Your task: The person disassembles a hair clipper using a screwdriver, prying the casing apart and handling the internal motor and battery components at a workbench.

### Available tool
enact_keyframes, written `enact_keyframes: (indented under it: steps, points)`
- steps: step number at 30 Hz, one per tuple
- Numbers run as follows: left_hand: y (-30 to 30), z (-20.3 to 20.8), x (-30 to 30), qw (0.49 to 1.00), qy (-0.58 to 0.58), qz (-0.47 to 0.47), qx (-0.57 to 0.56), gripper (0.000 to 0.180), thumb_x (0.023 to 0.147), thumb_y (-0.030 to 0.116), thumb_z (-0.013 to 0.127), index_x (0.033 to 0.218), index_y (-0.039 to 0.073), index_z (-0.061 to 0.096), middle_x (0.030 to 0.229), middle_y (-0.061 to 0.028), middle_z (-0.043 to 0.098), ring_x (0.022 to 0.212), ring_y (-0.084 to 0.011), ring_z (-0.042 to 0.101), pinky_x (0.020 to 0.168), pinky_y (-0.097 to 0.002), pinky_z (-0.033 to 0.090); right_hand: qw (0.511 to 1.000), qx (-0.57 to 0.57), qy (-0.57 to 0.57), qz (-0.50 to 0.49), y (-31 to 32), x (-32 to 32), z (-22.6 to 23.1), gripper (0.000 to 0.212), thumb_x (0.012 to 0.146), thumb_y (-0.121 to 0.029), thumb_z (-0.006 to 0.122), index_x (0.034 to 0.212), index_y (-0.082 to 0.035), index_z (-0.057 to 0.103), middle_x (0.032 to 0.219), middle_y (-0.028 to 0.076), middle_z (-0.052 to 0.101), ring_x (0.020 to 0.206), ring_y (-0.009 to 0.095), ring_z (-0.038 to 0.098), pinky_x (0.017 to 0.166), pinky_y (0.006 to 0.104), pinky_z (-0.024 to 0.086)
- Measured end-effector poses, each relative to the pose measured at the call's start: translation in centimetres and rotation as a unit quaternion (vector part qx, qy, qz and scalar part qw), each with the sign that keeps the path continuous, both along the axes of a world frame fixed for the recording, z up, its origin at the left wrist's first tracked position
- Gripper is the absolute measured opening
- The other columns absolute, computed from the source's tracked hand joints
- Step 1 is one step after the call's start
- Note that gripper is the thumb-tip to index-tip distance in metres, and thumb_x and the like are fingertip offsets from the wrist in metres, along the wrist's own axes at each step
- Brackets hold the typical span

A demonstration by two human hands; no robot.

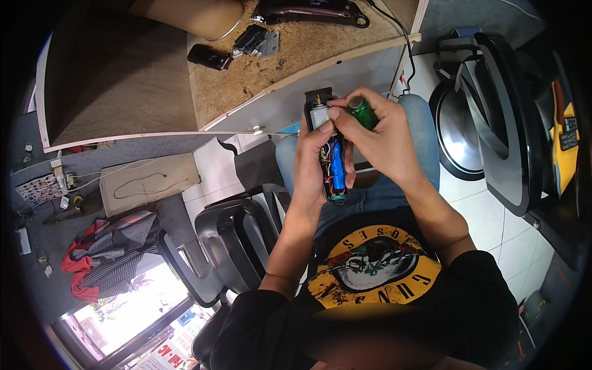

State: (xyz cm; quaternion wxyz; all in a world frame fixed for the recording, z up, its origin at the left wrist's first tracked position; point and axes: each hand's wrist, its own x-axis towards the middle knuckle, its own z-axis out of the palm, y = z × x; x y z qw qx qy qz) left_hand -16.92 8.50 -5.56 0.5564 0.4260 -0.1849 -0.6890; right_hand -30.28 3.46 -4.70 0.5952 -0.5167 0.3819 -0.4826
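My left hand (306, 161) is wrapped round an opened hair clipper (310, 112) held upright over my lap. Inside its black shell show a silver motor (319, 116), a blue cylindrical battery (337, 165), thin wires and a small green circuit board (337, 198). My right hand (385, 135) is closed round a glossy green cylinder (364, 114) with a dull round end; its kind cannot be made out. The right thumb and fingertips meet at the clipper beside the motor, close to the left thumb. Whatever lies between those fingertips is hidden.
On the bench (271, 74) ahead lie a dark maroon clipper (311, 12) with a cord, a small maroon cover (209, 57), a black clipper part (250, 39) and a tan cylinder (197, 17). Black chairs (237, 237) stand left; a black round-based seat (462, 132) stands right.
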Motion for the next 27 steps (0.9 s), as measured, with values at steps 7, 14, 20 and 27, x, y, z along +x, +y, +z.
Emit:
enact_keyframes:
  steps: [7,14,20,27]
  points:
    - [-0.13,0.18,-0.06,1.000,-0.021,-0.015,-0.018,0.045,0.103,0.045,0.050,0.107,0.002,0.063,0.059,-0.0115,0.060,0.038,-0.0198,0.057,0.034,-0.0279,0.050,1.000,0.011,0.005,0.004,0.05,-0.20,0.25,0.015,0.097,-0.009,0.072,0.100,0.005,0.068,0.080,0.006,0.073,0.072,0.002,0.062,0.060,0.0225,0.050]
    - [-0.17,0.33,0.15,1.000,-0.010,-0.006,-0.002,0.046,0.103,0.047,0.050,0.107,0.002,0.062,0.058,-0.0114,0.061,0.038,-0.0199,0.056,0.034,-0.0275,0.049,1.000,0.001,-0.015,0.017,0.30,-0.17,0.31,0.015,0.100,-0.009,0.069,0.109,0.004,0.068,0.079,0.003,0.070,0.073,0.001,0.059,0.062,0.0219,0.048]
    - [-0.05,0.48,0.59,1.000,0.022,-0.011,-0.009,0.045,0.102,0.031,0.054,0.138,0.007,0.045,0.087,-0.0123,0.061,0.050,-0.0154,0.060,0.036,-0.0288,0.052,1.000,-0.011,-0.012,0.024,0.40,-0.22,0.15,0.018,0.101,-0.008,0.068,0.115,0.003,0.070,0.081,0.002,0.070,0.075,0.001,0.058,0.063,0.0212,0.047]
    - [0.04,0.50,0.33,1.000,-0.002,-0.001,-0.004,0.045,0.103,0.047,0.051,0.099,0.004,0.062,0.058,-0.0123,0.060,0.037,-0.0211,0.056,0.034,-0.0285,0.049,0.998,-0.011,-0.014,0.066,0.49,-0.87,0.66,0.025,0.100,-0.005,0.067,0.124,0.001,0.068,0.069,-0.001,0.065,0.061,0.004,0.062,0.056,0.0227,0.047]
